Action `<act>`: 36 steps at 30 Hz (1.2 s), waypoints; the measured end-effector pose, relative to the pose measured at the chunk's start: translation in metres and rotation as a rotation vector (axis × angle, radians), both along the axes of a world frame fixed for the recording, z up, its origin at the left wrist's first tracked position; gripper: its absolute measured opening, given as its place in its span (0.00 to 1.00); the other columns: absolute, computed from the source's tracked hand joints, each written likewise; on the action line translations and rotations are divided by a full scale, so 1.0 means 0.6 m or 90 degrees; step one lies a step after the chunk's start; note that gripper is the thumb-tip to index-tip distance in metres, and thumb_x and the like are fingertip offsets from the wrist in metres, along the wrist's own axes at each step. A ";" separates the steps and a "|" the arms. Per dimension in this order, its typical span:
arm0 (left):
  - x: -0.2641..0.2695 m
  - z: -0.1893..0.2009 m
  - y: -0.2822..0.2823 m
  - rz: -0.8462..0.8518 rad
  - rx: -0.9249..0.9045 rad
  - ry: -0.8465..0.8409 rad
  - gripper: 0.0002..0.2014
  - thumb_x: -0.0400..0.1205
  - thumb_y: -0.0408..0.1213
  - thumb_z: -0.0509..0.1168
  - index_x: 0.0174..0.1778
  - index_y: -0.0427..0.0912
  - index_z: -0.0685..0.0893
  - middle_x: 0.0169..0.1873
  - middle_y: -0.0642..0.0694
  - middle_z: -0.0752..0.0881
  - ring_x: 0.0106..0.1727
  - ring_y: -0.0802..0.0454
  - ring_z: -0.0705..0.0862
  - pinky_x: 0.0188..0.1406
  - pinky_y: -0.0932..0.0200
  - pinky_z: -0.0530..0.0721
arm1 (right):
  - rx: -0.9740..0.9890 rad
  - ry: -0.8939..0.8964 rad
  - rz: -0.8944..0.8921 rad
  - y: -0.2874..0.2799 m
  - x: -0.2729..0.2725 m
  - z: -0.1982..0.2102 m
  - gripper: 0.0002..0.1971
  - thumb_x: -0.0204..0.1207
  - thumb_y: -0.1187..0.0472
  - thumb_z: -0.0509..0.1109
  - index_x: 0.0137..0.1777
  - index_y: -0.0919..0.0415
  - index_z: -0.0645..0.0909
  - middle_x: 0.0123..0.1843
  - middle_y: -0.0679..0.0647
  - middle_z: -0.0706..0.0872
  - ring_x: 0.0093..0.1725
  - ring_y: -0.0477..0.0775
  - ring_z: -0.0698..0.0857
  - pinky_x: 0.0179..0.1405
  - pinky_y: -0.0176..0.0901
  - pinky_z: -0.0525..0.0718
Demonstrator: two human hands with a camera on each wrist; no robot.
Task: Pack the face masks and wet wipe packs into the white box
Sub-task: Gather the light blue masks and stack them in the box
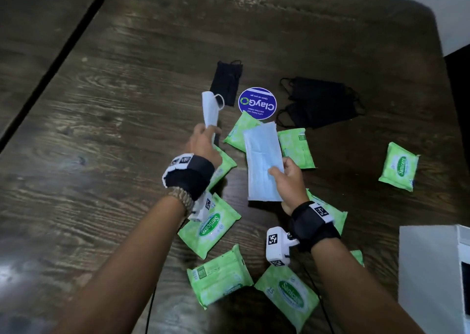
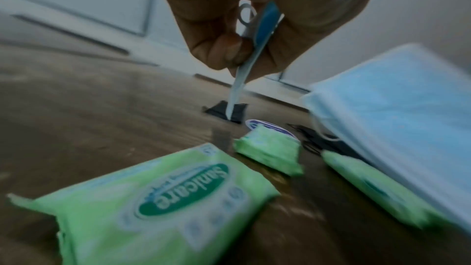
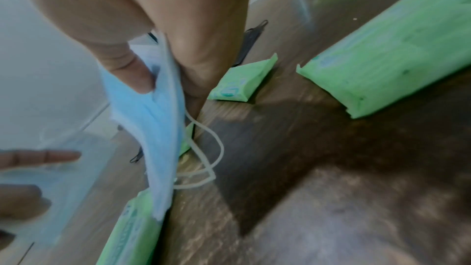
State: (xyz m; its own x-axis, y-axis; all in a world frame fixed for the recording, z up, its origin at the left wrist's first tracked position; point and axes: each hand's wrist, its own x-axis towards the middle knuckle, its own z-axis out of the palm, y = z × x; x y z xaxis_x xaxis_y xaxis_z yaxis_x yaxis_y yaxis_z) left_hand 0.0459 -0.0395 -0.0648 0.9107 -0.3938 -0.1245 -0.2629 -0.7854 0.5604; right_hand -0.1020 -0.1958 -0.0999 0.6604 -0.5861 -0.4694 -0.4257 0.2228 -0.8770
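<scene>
On table (image 1: 127,92): nine wipe packs (image 1: 209,228)

Blue mask stack (image 1: 263,160) in right hand (image 1: 290,183), single mask (image 1: 209,108) in left hand (image 1: 203,143), above green packs (image 1: 209,228).

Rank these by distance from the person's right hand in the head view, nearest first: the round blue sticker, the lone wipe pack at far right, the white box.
From the right hand:
1. Round blue sticker, ahead of the hand, slightly left.
2. Lone wipe pack, out to the right.
3. White box, at the lower right edge.
The first two are fairly close.
</scene>
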 end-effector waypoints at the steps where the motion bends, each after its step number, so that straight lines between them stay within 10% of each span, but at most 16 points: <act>1: -0.030 0.010 -0.010 -0.060 0.038 0.002 0.26 0.70 0.26 0.65 0.63 0.49 0.79 0.61 0.43 0.74 0.46 0.37 0.82 0.45 0.50 0.82 | 0.007 0.022 -0.021 0.001 -0.005 -0.003 0.05 0.78 0.67 0.67 0.49 0.57 0.79 0.49 0.57 0.87 0.43 0.56 0.85 0.44 0.50 0.83; 7: -0.187 0.014 -0.090 -0.365 0.264 0.037 0.47 0.73 0.34 0.70 0.83 0.61 0.51 0.69 0.43 0.64 0.57 0.38 0.83 0.50 0.50 0.81 | 0.154 0.018 -0.123 0.021 -0.039 -0.005 0.10 0.78 0.63 0.64 0.58 0.64 0.79 0.53 0.63 0.86 0.49 0.61 0.86 0.51 0.57 0.85; 12: -0.268 0.011 -0.106 -0.432 0.126 0.042 0.55 0.71 0.35 0.66 0.80 0.68 0.32 0.66 0.47 0.71 0.54 0.41 0.81 0.39 0.56 0.78 | 0.365 -0.049 -0.178 0.001 -0.092 0.013 0.21 0.84 0.42 0.60 0.53 0.60 0.84 0.45 0.61 0.86 0.45 0.62 0.86 0.48 0.52 0.82; 14: -0.288 0.012 -0.099 -0.443 0.004 0.003 0.54 0.69 0.41 0.65 0.82 0.62 0.34 0.59 0.49 0.77 0.52 0.42 0.81 0.41 0.51 0.83 | 0.390 -0.087 -0.193 -0.014 -0.115 0.008 0.29 0.76 0.35 0.69 0.60 0.62 0.86 0.50 0.64 0.90 0.49 0.65 0.89 0.52 0.58 0.86; 19: -0.266 -0.002 -0.102 -0.133 -0.294 0.041 0.42 0.76 0.50 0.69 0.84 0.45 0.57 0.70 0.48 0.74 0.67 0.53 0.74 0.63 0.57 0.74 | 0.234 -0.197 -0.104 -0.035 -0.163 0.010 0.15 0.81 0.70 0.70 0.66 0.65 0.80 0.63 0.66 0.88 0.59 0.65 0.88 0.59 0.60 0.87; 22: -0.251 0.002 -0.124 0.031 -0.392 0.334 0.28 0.78 0.35 0.73 0.74 0.39 0.72 0.61 0.44 0.82 0.58 0.51 0.81 0.50 0.65 0.82 | 0.162 -0.202 -0.053 -0.049 -0.178 0.025 0.13 0.79 0.74 0.70 0.61 0.64 0.82 0.59 0.62 0.90 0.55 0.60 0.90 0.55 0.55 0.88; 24: -0.250 -0.003 -0.125 0.003 -0.426 0.270 0.15 0.79 0.30 0.69 0.61 0.42 0.78 0.52 0.45 0.86 0.52 0.50 0.84 0.47 0.62 0.84 | 0.105 -0.180 -0.023 -0.055 -0.173 0.027 0.12 0.77 0.74 0.72 0.58 0.62 0.83 0.56 0.60 0.91 0.53 0.59 0.90 0.53 0.55 0.89; 27: -0.261 -0.018 -0.108 -0.038 -0.409 0.201 0.12 0.78 0.27 0.63 0.55 0.42 0.78 0.48 0.48 0.85 0.48 0.55 0.84 0.43 0.67 0.82 | 0.026 -0.130 0.041 -0.049 -0.162 0.013 0.14 0.74 0.70 0.78 0.57 0.60 0.84 0.56 0.60 0.91 0.55 0.60 0.90 0.55 0.58 0.89; 31: -0.294 -0.063 -0.097 0.001 -0.342 0.246 0.24 0.80 0.18 0.60 0.73 0.31 0.65 0.54 0.45 0.78 0.55 0.49 0.78 0.49 0.67 0.77 | -0.062 -0.049 0.132 -0.027 -0.168 -0.022 0.18 0.74 0.72 0.76 0.62 0.60 0.80 0.57 0.55 0.89 0.57 0.52 0.88 0.58 0.47 0.86; 36: -0.309 -0.092 -0.106 0.031 -0.337 0.264 0.11 0.86 0.31 0.58 0.58 0.49 0.64 0.49 0.45 0.78 0.51 0.46 0.80 0.53 0.51 0.80 | -0.144 -0.002 0.135 -0.007 -0.171 -0.054 0.20 0.72 0.56 0.66 0.64 0.57 0.79 0.57 0.56 0.89 0.56 0.57 0.88 0.58 0.61 0.87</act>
State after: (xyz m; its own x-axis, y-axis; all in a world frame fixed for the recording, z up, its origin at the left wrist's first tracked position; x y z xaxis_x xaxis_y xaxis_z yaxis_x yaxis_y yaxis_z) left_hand -0.1394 -0.1029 -0.1201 0.8473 -0.4576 -0.2696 0.0857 -0.3831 0.9197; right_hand -0.2047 -0.2000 -0.1323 0.7809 -0.5240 -0.3401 -0.4387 -0.0725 -0.8957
